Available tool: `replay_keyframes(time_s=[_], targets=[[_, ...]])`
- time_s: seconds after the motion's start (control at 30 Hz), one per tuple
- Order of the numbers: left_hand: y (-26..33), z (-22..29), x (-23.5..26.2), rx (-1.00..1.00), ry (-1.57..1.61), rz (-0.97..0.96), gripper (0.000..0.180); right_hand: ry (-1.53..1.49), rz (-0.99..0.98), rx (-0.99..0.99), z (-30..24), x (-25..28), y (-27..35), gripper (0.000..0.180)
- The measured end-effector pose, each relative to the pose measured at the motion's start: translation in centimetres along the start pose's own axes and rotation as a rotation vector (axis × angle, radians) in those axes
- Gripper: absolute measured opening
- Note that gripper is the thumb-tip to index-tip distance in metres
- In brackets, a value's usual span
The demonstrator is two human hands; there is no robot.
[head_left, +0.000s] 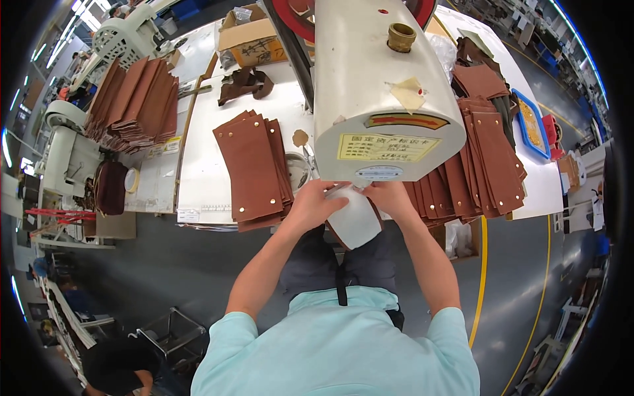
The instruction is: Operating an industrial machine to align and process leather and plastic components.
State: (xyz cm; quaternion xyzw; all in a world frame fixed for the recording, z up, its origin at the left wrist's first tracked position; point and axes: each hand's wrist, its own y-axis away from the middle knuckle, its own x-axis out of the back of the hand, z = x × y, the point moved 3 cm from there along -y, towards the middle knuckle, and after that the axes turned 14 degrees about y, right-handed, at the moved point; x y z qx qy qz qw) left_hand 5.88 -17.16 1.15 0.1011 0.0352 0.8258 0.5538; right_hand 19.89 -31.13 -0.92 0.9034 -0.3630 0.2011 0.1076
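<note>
Just under the head of a big white riveting-type machine (389,99), I hold a brown leather panel (356,221) with its pale lining side up. My left hand (316,206) grips its left edge, thumb lying over the pale face. At the opposite edge, my right hand (389,198) pinches the panel; its fingertips are partly hidden by the machine. The panel's far end is out of sight below the machine head. A stack of brown panels with metal studs at the corners (247,171) lies left of my left hand. More studded panels (485,158) fan out on the right.
Taller piles of brown pieces (139,102) stand on the far-left table. A cardboard box (254,43), dark scraps (244,84) and a round metal dish (297,170) sit on the white table. A blue tray of small yellowish parts (531,125) is at the far right.
</note>
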Motion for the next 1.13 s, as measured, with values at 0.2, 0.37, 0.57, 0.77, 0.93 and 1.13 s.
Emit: replay_keyframes(time_s=[0.2, 0.37, 0.57, 0.77, 0.93, 1.13], targets=[[-1.5, 0.4, -0.5, 0.008, 0.092, 0.013, 0.038, 0.183, -0.078, -0.246, -1.5, 1.5, 0.3, 0.029], [-1.8, 0.0, -0.5, -0.064, 0.1, 0.022, 0.04, 0.097, -0.121, -0.342, -0.7, 2.3, 1.7, 0.023], [-0.5, 1.9, -0.4, 0.057, 0.03, 0.0, 0.038, -0.031, -0.371, -0.244, 1.2, 1.9, 6.3, 0.021], [6.9, 4.2, 2.8, -0.395, -0.962, 0.379, 0.053, -0.308, -0.394, -0.225, -0.9, 4.0, 10.7, 0.033], [8.7, 1.5, 7.0, -0.313, -0.916, 0.414, 0.027, 0.401, 0.145, -0.04, -6.1, 18.1, 13.3, 0.025], [8.6, 2.3, 8.4, -0.233, -0.873, 0.517, 0.022, 1.337, 0.812, -0.369, -13.4, 28.7, 10.2, 0.056]])
